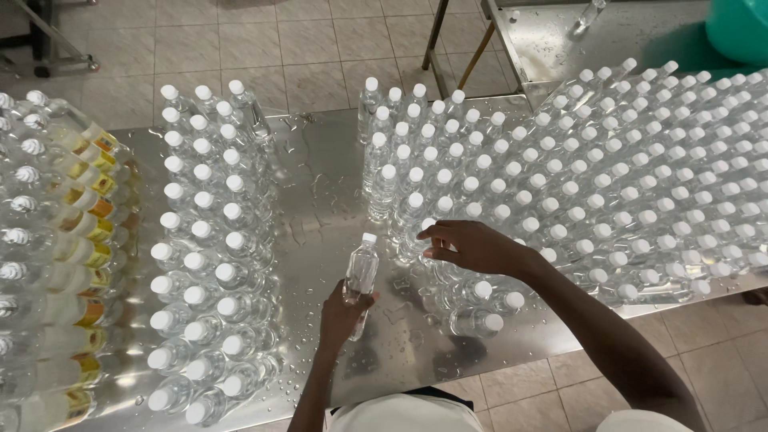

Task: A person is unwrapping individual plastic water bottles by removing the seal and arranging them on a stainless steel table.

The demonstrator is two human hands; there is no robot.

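1. Wet stainless steel table (320,192) stands on a beige tiled floor (304,40), beaded with water drops.
2. At its near middle, the left hand (340,312) is wrapped around the lower part of a clear plastic bottle (360,276) with a white cap, held upright just above the table.
3. Just right of it, the right hand (472,246) reaches over a large block of capped bottles (608,176), fingertips closed on the cap of a bottle at the block's near-left edge.
4. Left of the bare strip stands a smaller cluster of unlabelled bottles (204,256), clear liquid inside.
5. At the far left, labelled bottles (64,240) with yellow and orange labels sit bundled in clear wrap.
6. A teal tub (740,28) shows at the top right corner.
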